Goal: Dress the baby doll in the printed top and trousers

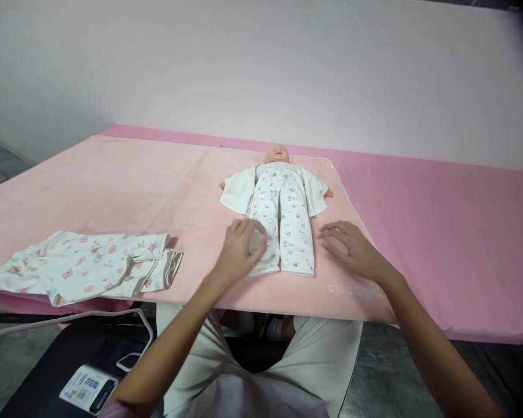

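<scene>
A baby doll (pixel 277 154) lies on its back, head toward the wall and arms spread. It has a white top (pixel 239 190) on, its sides spread out. Patterned baby pants (pixel 293 232) cover the doll's front, both legs laid straight toward me. My left hand (pixel 243 244) hovers at the left pant leg with fingers curved and thumb apart; whether it touches the cloth I cannot tell. To the right of the other leg is my right hand (pixel 348 247), open, fingers spread and apart from the pants. The doll's legs are hidden.
A peach mat (pixel 178 186) covers much of the pink table (pixel 440 244). Patterned baby clothes (pixel 91 261) lie at the left front edge. Below, a white cable (pixel 91 313) runs over a black surface with a labelled device (pixel 89 389). A pale wall stands behind the table.
</scene>
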The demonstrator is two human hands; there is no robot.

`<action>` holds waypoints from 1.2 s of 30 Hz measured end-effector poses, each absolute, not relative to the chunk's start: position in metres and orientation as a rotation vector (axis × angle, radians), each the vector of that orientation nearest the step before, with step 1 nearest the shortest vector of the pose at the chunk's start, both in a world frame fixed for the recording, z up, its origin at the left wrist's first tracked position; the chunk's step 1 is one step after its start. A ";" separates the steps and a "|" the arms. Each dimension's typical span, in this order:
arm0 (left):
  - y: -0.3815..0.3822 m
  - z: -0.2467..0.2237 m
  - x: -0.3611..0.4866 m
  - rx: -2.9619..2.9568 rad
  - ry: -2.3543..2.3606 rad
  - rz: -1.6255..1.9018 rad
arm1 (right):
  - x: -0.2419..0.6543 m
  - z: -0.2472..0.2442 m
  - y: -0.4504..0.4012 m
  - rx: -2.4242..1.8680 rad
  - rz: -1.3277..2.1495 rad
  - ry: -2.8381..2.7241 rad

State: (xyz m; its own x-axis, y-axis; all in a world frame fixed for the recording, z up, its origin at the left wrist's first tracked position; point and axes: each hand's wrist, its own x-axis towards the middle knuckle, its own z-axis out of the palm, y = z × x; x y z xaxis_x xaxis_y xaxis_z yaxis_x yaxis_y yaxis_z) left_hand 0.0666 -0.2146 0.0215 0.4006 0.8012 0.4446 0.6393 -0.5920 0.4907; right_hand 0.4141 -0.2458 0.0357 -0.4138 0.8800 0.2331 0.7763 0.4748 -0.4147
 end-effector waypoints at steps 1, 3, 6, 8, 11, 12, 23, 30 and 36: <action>-0.192 0.023 0.061 2.415 1.314 0.970 | 0.417 0.033 -0.228 -1.391 0.301 -2.292; -0.142 0.018 0.050 2.425 1.384 0.931 | 0.415 0.021 -0.188 -1.349 0.233 -2.338; -0.081 -0.002 0.041 2.480 1.408 0.749 | 0.403 -0.004 -0.137 -1.217 0.140 -2.457; -0.061 -0.018 0.038 2.542 1.297 0.618 | 0.394 -0.019 -0.117 -1.186 0.103 -2.462; -0.058 -0.036 0.037 2.603 1.118 0.564 | 0.388 -0.037 -0.107 -1.186 0.070 -2.356; -0.061 -0.040 0.038 2.619 1.076 0.567 | 0.388 -0.040 -0.108 -1.185 0.065 -2.329; -0.064 -0.040 0.046 2.701 0.881 0.561 | 0.373 -0.028 -0.118 -1.183 0.324 -2.282; -0.072 -0.023 0.042 2.640 0.885 0.511 | 0.373 -0.021 -0.117 -1.251 0.400 -2.314; -0.079 -0.011 0.042 2.510 1.008 0.484 | 0.380 -0.025 -0.117 -1.434 0.439 -2.292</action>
